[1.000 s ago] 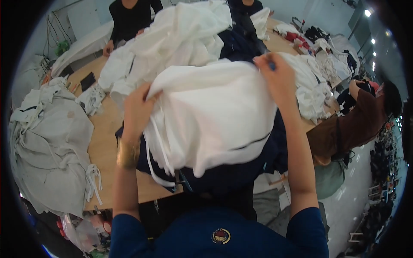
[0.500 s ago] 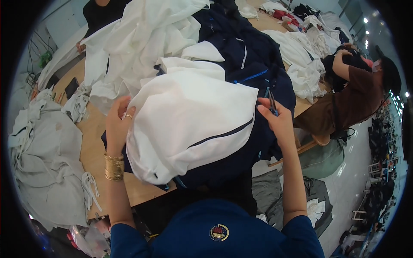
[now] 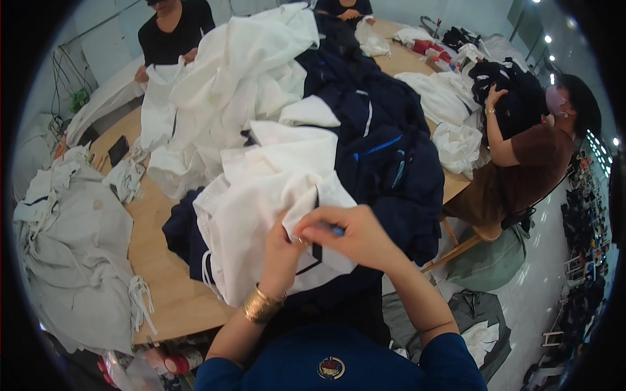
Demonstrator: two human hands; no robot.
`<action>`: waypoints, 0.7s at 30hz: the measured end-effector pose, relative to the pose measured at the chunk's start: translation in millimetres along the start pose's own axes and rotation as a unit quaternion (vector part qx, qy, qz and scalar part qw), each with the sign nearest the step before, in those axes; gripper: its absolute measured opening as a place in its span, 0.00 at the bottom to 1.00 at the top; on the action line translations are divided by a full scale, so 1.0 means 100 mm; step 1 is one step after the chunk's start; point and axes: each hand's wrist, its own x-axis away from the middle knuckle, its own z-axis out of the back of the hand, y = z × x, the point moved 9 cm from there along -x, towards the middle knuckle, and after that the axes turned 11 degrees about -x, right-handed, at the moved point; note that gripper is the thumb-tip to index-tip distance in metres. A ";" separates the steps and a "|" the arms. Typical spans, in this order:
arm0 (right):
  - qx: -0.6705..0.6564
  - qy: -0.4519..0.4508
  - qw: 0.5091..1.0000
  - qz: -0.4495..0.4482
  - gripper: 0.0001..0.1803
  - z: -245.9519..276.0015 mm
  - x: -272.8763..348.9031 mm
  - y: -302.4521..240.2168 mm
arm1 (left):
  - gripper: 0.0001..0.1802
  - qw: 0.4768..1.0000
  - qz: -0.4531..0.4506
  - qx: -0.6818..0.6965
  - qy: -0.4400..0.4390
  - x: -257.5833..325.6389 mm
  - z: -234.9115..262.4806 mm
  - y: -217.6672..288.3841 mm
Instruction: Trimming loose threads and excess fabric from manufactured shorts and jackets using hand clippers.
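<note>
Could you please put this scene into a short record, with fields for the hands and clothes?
Left hand: holds a fold of the white garment
Right hand: blurred, beside the left, a small blue thing partly hidden in it
Underneath: navy clothes
Ahead: pile of white clothes
Left side: grey clothes on wooden table
Right side: co-worker in brown, hand on dark cloth
</note>
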 end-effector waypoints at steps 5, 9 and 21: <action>0.001 0.195 0.981 0.000 0.09 0.62 0.11 0.21 | 0.25 0.984 0.054 0.167 0.003 -0.01 0.19 -0.03; 0.032 0.178 0.983 -0.028 0.13 0.48 0.14 0.28 | 0.26 0.983 0.053 0.178 0.000 0.06 0.22 0.00; 0.031 0.041 0.995 0.091 0.07 -0.07 0.11 0.22 | 0.16 0.973 0.149 0.139 -0.113 0.15 0.27 -0.47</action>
